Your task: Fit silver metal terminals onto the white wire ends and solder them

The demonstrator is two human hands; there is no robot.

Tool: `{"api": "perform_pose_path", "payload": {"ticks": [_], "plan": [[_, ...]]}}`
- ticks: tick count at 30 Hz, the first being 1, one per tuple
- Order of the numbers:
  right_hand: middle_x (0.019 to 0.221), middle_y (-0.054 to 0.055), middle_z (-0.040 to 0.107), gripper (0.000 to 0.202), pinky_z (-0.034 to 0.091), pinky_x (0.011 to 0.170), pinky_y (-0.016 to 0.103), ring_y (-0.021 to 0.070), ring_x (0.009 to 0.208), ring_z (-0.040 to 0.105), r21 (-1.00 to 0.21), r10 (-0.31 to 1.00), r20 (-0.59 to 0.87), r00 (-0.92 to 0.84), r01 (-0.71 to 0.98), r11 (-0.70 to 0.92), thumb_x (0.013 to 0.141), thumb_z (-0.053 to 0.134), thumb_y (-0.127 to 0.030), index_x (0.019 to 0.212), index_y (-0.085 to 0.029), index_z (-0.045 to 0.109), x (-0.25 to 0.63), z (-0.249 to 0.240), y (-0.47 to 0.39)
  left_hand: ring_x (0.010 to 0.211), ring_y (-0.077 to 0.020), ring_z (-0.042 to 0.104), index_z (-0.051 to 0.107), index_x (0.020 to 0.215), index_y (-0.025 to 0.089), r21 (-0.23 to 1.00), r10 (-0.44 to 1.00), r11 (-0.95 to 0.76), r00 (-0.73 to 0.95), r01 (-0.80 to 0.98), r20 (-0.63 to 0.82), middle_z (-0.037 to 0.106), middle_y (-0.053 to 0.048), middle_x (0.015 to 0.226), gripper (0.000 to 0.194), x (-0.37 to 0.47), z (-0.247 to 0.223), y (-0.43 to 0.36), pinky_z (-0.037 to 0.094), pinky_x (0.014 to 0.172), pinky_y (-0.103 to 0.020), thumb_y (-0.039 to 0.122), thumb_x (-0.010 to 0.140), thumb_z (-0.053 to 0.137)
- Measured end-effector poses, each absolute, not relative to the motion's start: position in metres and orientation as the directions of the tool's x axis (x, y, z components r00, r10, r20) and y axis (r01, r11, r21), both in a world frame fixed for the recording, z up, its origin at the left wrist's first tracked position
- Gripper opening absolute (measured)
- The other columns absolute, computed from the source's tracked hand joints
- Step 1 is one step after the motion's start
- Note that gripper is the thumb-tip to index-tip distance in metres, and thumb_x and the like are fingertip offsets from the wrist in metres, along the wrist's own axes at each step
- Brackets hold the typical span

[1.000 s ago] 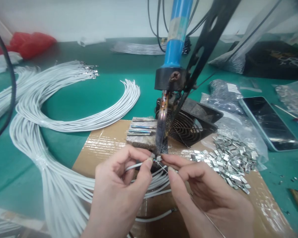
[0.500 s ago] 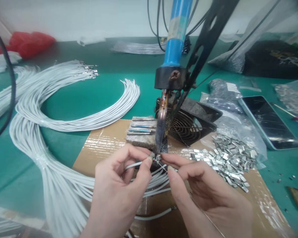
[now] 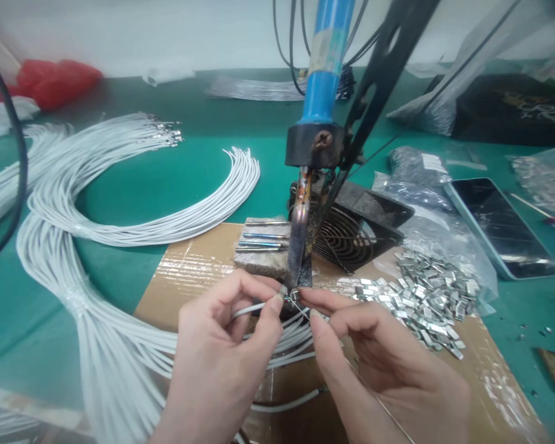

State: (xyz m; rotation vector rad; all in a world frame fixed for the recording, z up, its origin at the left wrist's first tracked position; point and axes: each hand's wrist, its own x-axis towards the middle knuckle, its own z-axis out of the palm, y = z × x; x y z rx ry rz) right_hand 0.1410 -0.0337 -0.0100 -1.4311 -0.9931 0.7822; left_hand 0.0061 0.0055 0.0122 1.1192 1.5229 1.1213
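Observation:
My left hand [image 3: 226, 351] is closed, pinching a white cable [image 3: 248, 309] close to its end between thumb and fingers. My right hand [image 3: 383, 364] pinches a thin solder wire [image 3: 393, 419], whose tip points at the cable end. A small metal connector piece [image 3: 295, 295] sits between the two hands, by my right index fingertip; what holds it is unclear. Just above it is the tip of a blue-handled soldering iron [image 3: 324, 92], clamped upright and pointing down. The exact joint is too small to make out.
Loose metal connector shells [image 3: 425, 296] are piled at right, near a phone [image 3: 502, 228]. Behind the iron stands a black fan [image 3: 356, 240]. A block [image 3: 259, 262] with metal rods is left of the tip. Bundled white cables [image 3: 106, 345] spread across the left.
The soldering iron has shifted very slightly left. The solder wire and right fingertips have moved a little left, while my left hand stays almost in place.

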Motion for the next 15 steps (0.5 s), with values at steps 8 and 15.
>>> {"api": "perform_pose_path", "payload": {"ticks": [8, 15], "plan": [[0.107, 0.009, 0.093, 0.024, 0.07, 0.075, 0.025, 0.0253, 0.089, 0.091, -0.987, 0.902, 0.117, 0.415, 0.15, 0.059, 0.094, 0.084, -0.022, 0.073, -0.024, 0.073, 0.141, -0.0108, -0.0323, 0.06, -0.0082, 0.066, 0.08, 0.069, 0.025, 0.981, 0.973, 0.112, -0.218, 0.16, -0.076, 0.084, 0.003, 0.078, 0.011, 0.0088, 0.004, 0.0069, 0.045, 0.054, -0.012, 0.027, 0.08, 0.082], [0.107, 0.01, 0.093, 0.025, 0.071, 0.073, 0.026, 0.0275, 0.092, 0.091, -0.988, 0.892, 0.113, 0.438, 0.147, 0.053, 0.095, 0.084, -0.025, 0.072, -0.024, 0.073, 0.1372, -0.0118, -0.0324, 0.075, -0.0164, 0.07, 0.078, 0.068, 0.025, 0.966, 0.962, 0.185, -0.234, 0.182, -0.14, 0.083, 0.0, 0.077, 0.012, 0.0104, 0.0123, 0.0054, 0.041, 0.051, -0.017, 0.03, 0.079, 0.08]]}}
